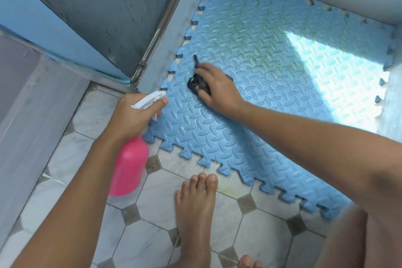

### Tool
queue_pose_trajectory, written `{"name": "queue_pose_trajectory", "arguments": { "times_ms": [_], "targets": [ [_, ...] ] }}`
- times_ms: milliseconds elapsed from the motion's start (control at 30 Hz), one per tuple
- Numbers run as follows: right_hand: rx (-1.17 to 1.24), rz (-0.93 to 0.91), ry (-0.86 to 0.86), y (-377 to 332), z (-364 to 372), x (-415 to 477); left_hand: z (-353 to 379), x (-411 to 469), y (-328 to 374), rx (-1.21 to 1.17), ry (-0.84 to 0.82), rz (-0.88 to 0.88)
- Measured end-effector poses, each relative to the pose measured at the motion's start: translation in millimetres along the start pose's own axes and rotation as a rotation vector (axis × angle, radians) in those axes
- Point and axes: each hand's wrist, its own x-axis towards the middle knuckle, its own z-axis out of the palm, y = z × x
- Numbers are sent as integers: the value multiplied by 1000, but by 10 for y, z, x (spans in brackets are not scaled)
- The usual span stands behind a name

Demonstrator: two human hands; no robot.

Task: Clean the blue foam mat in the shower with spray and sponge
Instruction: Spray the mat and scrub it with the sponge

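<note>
The blue foam mat (250, 115), with a raised pattern and jigsaw edges, covers the shower floor; greenish stains and thin scribble marks show in its middle. My right hand (217, 87) presses a dark sponge (195, 81) flat onto the mat near its left edge, fingers wrapped over it. A dark strip sticks up from the sponge. My left hand (132, 115) grips a pink spray bottle (129, 169) by its white trigger head (150, 99), nozzle over the mat's near-left corner.
A grey raised kerb (174, 32) and metal door frame (156, 35) border the mat on the left. White tiles with dark diamonds (152, 209) lie in front, where a bare foot (195, 213) stands. Sunlight (339, 85) falls on the mat's right side.
</note>
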Motion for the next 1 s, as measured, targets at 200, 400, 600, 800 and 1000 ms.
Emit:
{"name": "queue_pose_trajectory", "arguments": {
  "times_ms": [200,400,600,800,1000],
  "targets": [
    [48,-780,-396,-477,470,-462,-37,35,72,-40,36,-49],
    [-30,62,8,168,-33,397,-51,-21,137,-13,18,-50],
    [49,-99,8,-209,197,179,1,-13,321,-7,-45,-117],
    [75,-633,-333,-458,504,-659,-3,72,639,88,-84,-101],
    [-119,43,-40,585,-417,-735,313,345,1169,197,-144,18]
  ]
}}
